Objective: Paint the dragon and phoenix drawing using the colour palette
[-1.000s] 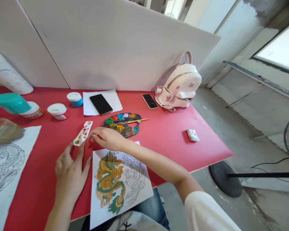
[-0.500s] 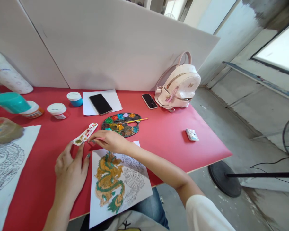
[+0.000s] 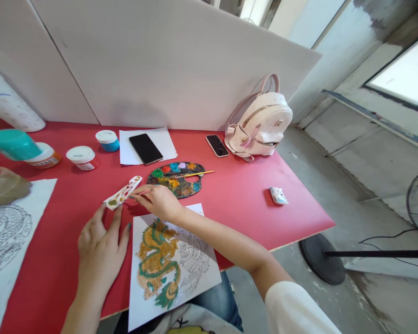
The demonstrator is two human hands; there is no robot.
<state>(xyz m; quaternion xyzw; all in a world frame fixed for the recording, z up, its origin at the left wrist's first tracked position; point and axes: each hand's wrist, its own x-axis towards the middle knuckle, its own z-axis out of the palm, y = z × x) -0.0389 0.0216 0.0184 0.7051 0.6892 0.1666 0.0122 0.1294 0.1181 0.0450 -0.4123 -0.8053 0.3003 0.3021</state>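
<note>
A thin pinkish paintbrush (image 3: 142,191) is pinched in my right hand (image 3: 163,202), its tip over a narrow white paint palette (image 3: 127,190) with smears of red, yellow and green. My left hand (image 3: 101,246) rests on the red table, fingers spread, with fingertips against the palette's near end. Below my right forearm lies a sheet of paper (image 3: 139,297) at the table's edge. It bears a dragon picture (image 3: 160,264), painted orange and green on the left, and bare line drawing on the right.
Behind my right hand lies a dark oval palette (image 3: 174,181) with a yellow brush across it. Paint jars (image 3: 82,157), a tub of murky water (image 3: 7,185) and another line drawing (image 3: 7,236) are left. Two phones (image 3: 145,148) and a pink backpack (image 3: 259,123) stand farther back.
My right hand has shifted slightly away from me, and the brush lies a little higher over the white palette. My left hand has stayed nearly still. The view has moved slightly.
</note>
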